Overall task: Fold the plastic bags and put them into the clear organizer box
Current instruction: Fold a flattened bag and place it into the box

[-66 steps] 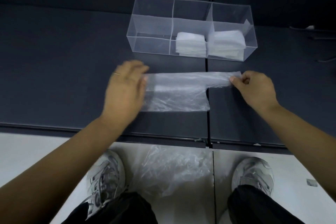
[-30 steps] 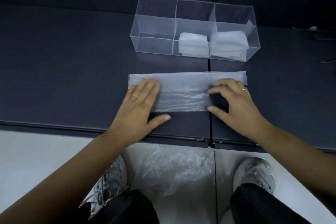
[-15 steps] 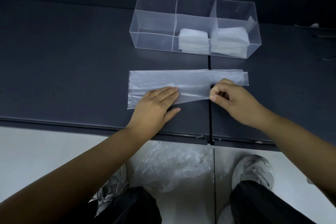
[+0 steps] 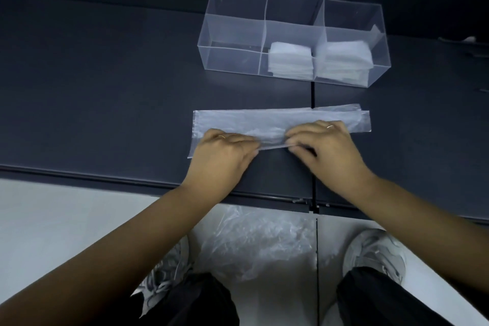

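A translucent plastic bag (image 4: 264,120) lies as a long flat strip on the dark table (image 4: 105,87), in front of the clear organizer box (image 4: 232,58). My left hand (image 4: 225,152) grips the bag's near edge towards its left end. My right hand (image 4: 328,147) pinches the same edge near the middle. Between the hands that edge is raised and turned over towards the box. The box has three compartments: folded bags are stacked in the middle one (image 4: 289,61) and the right one (image 4: 342,58), and the left one holds nothing.
A loose pile of crumpled plastic bags (image 4: 254,243) lies on the pale floor between my two shoes, below the table's front edge. A narrow seam (image 4: 312,95) runs across the table top from front to back, under the bag's right part.
The bag was smoothed flat, then my right hand picked up its near edge. My left hand, lying flat on the bag half a second ago, now holds that edge too, and the edge has risen.
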The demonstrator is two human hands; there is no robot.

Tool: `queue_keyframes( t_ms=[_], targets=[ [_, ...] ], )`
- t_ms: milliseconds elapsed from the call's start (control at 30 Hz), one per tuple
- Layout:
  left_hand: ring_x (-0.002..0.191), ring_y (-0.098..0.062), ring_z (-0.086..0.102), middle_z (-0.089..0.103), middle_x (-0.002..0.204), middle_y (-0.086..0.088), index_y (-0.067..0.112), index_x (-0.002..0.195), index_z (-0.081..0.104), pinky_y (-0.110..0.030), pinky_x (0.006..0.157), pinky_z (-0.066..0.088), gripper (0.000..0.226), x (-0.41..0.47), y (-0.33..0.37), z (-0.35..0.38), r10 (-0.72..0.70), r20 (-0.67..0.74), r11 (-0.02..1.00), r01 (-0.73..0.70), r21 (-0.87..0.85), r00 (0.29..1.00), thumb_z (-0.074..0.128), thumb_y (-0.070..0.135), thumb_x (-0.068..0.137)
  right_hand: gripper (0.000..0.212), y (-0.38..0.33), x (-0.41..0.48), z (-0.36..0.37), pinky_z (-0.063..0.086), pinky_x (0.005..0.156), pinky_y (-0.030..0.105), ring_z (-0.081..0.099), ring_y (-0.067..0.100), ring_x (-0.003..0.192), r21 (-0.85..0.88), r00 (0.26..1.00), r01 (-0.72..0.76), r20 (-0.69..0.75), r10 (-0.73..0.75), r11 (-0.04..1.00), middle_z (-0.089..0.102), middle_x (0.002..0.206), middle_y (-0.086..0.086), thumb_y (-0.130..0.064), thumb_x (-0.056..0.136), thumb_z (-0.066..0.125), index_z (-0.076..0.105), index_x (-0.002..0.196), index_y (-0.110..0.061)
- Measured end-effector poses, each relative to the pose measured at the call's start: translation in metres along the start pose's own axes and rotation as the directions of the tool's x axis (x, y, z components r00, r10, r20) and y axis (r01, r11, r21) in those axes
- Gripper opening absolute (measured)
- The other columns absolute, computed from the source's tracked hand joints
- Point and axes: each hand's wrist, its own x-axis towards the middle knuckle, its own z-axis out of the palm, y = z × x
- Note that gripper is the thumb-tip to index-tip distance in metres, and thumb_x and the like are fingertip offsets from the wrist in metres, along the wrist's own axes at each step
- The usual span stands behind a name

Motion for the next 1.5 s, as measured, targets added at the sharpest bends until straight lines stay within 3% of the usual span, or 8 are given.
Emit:
queue_keyframes(
  t_ms=[200,367,533,633,767,933,1100,1500],
  targets=[
    [0.071,0.011,0.062,0.072,0.076,0.021,0.026,0.080,0.076,-0.004,0.072,0.044,0.006,-0.004,-0.054,-0.037,-0.588,0.194,0.643,0.600,-0.475,0.785,0.073,0.022,0.084,0.008,0.027,0.017,-0.010,0.044,0.075,0.005,0.064,-0.006,0.074,0.559,0.896,-0.430,0.167,0.411,0.709,0.072,0.075,-0.016,-0.020,0.086,0.070,0.074,0.080,-0.018],
    [0.059,-0.002,0.066,0.072,0.065,0.005,0.020,0.075,0.073,-0.009,0.067,0.046,0.011,0.003,-0.071,-0.044,-0.687,0.256,0.468,0.684,-0.559,0.680,0.071,0.017,0.085,0.013,0.036,0.034,-0.002,0.045,0.064,0.005,0.061,-0.006,0.060,0.576,0.818,-0.523,0.132,0.560,0.629,0.070,0.064,-0.017,-0.021,0.081,0.075,0.067,0.071,-0.023],
    [0.096,-0.027,0.063,0.069,0.100,-0.008,0.012,0.102,0.070,-0.028,0.086,0.043,0.021,0.001,-0.048,-0.033,-0.556,-0.266,0.830,0.540,-0.137,0.787,0.056,0.007,0.089,0.022,0.037,0.041,0.001,0.043,0.057,0.005,0.054,-0.010,0.050,0.493,0.802,-0.549,0.086,0.590,0.674,0.063,0.054,-0.016,-0.022,0.077,0.078,0.064,0.061,-0.026],
    [0.124,-0.032,0.051,0.057,0.131,-0.016,0.005,0.127,0.059,-0.032,0.108,0.030,0.037,0.004,-0.013,-0.009,-0.154,-0.095,0.988,0.153,-0.017,0.984,0.047,0.016,0.094,0.022,0.036,0.043,0.000,0.044,0.061,0.011,0.056,-0.004,0.055,0.471,0.802,-0.553,0.077,0.592,0.687,0.062,0.057,-0.014,-0.022,0.077,0.077,0.063,0.061,-0.025],
    [0.148,-0.020,-0.007,-0.001,0.162,-0.003,0.015,0.153,0.003,-0.041,0.120,-0.005,0.075,-0.002,-0.006,0.021,-0.227,0.293,0.956,0.156,0.247,0.929,0.006,0.059,0.093,0.018,0.027,0.042,-0.003,0.046,0.070,0.023,0.059,0.009,0.068,0.449,0.800,-0.570,0.112,0.590,0.688,0.062,0.066,-0.007,-0.016,0.082,0.072,0.063,0.068,-0.023],
    [0.149,-0.022,-0.003,0.001,0.162,-0.003,0.017,0.152,-0.001,-0.046,0.120,-0.001,0.076,-0.005,-0.012,0.030,-0.242,0.283,0.930,0.139,0.340,0.928,0.000,0.062,0.091,0.046,-0.005,0.032,0.000,0.040,0.093,0.043,0.051,0.032,0.110,-0.083,0.953,-0.251,-0.197,0.231,0.965,0.055,0.117,0.013,-0.013,0.084,0.061,0.053,0.129,-0.012],
    [0.148,-0.024,-0.005,0.000,0.161,-0.003,0.016,0.154,0.006,-0.051,0.119,0.002,0.078,-0.007,-0.013,0.030,-0.232,0.304,0.935,0.125,0.333,0.924,0.002,0.062,0.091,0.063,-0.022,0.013,0.035,-0.006,0.120,0.035,-0.006,0.014,0.148,-0.201,0.949,0.105,0.312,-0.038,0.974,0.001,0.161,0.000,-0.046,0.101,0.021,0.005,0.153,-0.015],
    [0.148,-0.032,0.006,0.012,0.161,-0.004,0.017,0.153,0.014,-0.059,0.116,0.009,0.077,-0.006,-0.010,0.028,-0.244,0.297,0.927,0.132,0.351,0.923,0.006,0.063,0.092,0.057,0.102,-0.017,-0.016,0.001,0.119,0.032,0.007,0.015,0.148,-0.168,0.944,-0.310,0.067,0.324,0.936,0.010,0.161,0.000,-0.036,0.101,0.030,0.017,0.152,-0.015]
  ],
)
